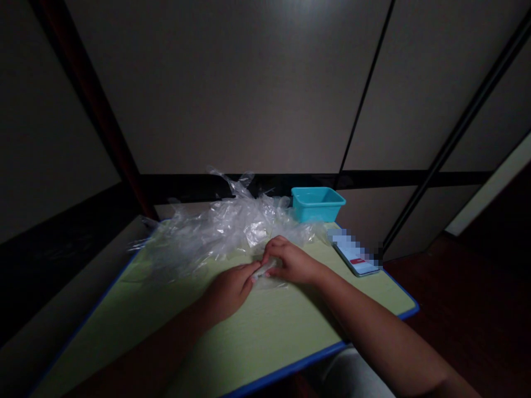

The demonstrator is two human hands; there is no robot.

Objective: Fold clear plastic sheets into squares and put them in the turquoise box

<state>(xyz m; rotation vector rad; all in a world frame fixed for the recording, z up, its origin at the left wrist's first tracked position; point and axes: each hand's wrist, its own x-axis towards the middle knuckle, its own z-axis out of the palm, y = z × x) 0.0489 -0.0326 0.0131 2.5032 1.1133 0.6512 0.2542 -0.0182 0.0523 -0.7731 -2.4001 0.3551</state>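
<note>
Both hands meet near the middle of the table over a small folded piece of clear plastic film (269, 268). My left hand (232, 290) is closed, thumb and fingers pinching the film's left end. From the right, my right hand (292, 261) curls over the same film with bent fingers, thumb below. A loose part of the film lies flat on the tabletop under the right hand. Just beyond the hands spreads a large crumpled heap of thin clear plastic (224, 224), some with narrow finger-like ends; whether these are gloves or bags I cannot tell.
A turquoise plastic basket (318, 211) stands at the table's back right. Nearer, a phone (357, 257) lies screen up by the right edge. The pale green table (265, 342) has a blue rim. Dark-lined cabinet panels (249, 99) rise behind it.
</note>
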